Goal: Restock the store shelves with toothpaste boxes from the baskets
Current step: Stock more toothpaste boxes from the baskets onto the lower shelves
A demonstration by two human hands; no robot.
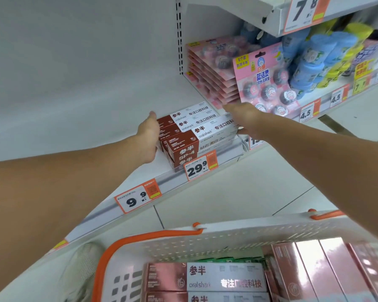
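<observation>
A stack of toothpaste boxes [196,136] is being squared on the shelf [109,118], the left hand [148,138] and right hand [247,118] pressed flat against its ends. More boxes are left in the near basket [227,238].

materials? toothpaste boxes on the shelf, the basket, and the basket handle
Toothpaste boxes: looks like printed cardboard, semi-gloss; crisp folded edges, flat printed panels.
Basket: likely moulded white plastic, matte; regular perforated wall.
Handle: probably orange plastic, smooth; may be coated metal, can't tell.
Shelf: seemingly white painted metal; slotted upright behind.
</observation>
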